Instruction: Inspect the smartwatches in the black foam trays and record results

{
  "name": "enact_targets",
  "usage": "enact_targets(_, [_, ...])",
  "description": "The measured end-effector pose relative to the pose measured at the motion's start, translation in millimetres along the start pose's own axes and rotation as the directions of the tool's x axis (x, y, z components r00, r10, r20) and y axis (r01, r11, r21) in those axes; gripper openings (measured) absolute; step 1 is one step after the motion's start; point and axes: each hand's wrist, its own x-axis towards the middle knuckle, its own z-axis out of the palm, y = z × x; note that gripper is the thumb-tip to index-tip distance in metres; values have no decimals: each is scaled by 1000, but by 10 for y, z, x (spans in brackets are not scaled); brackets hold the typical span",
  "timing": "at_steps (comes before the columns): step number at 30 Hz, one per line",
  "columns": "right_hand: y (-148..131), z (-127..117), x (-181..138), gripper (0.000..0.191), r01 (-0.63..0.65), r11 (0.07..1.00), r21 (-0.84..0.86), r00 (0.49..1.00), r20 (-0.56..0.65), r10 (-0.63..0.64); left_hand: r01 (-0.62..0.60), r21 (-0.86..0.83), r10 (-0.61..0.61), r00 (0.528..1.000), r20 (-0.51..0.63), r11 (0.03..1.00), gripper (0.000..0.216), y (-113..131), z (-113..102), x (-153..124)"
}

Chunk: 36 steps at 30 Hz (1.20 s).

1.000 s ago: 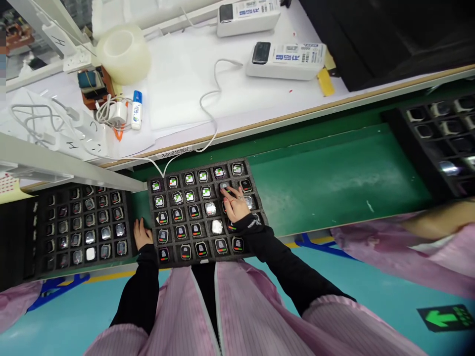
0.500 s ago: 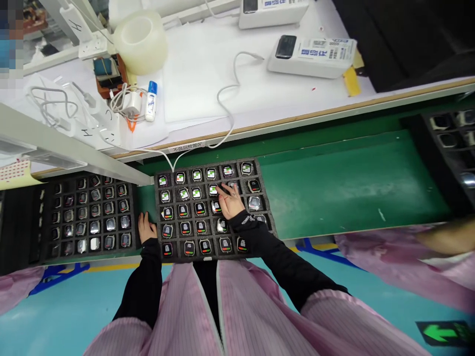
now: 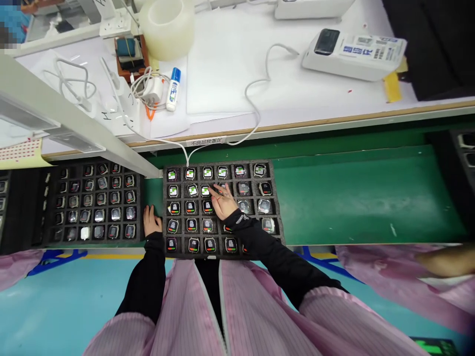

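Observation:
A dark grey foam tray point(image 3: 279, 232) with square compartments holds several smartwatches, many with lit screens. My right hand point(image 3: 223, 201) is over its middle, fingers spread and holding nothing. Its index fingertip is at the right side of a smartwatch point(image 3: 205, 190) with a green and white screen, in the second row from the back; whether it presses the glass I cannot tell. Some watches are hidden under this hand and sleeve. My left hand point(image 3: 152, 221) lies flat against the tray's left side, fingers stretched forward on the green surface, with nothing in it.
Another watch-filled tray point(image 3: 139, 217) sits to the left, and a dark tray point(image 3: 445, 168) at the far right. On the shelf behind are a white cable point(image 3: 267, 74), a white boxy device point(image 3: 356, 54), a tape roll point(image 3: 166, 37) and a glue stick point(image 3: 173, 90). A co-worker's arm point(image 3: 449, 259) shows at right.
My right hand has moved left across the tray, from the fourth watch of the second row to the third. My left hand stays by the tray's side. The whole view has shifted somewhat.

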Motion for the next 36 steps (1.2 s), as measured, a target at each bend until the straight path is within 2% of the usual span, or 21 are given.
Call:
enact_targets(3, [-5,25,13,45,10,1000,-18,999,37,-9,6,1,-6,1000,6,1000,52,-24,19,-19])
enact_targets(9, [-28,24,7,46,-18,999,32,1000,-23,19,-8,15,8,999,35,1000,51,-98,45,-44])
enact_targets(16, [-214,135,156,46,62,996,71,998,20,-63,-23,28,24,999,-35,999,49,29,-11,-54])
enact_targets(22, [-269,228,269,45,102,995,19,993,59,-103,-7,25,8,999,-33,1000,50,57,-21,-68])
enact_targets(29, [-325,210,321,45,97,994,54,995,4,-97,19,-18,-19,1000,4,1000,52,54,-23,-98])
enact_targets(36, [-531,415,450,46,192,976,103,976,84,-201,-7,0,7,1000,-30,1000,50,85,-36,-114])
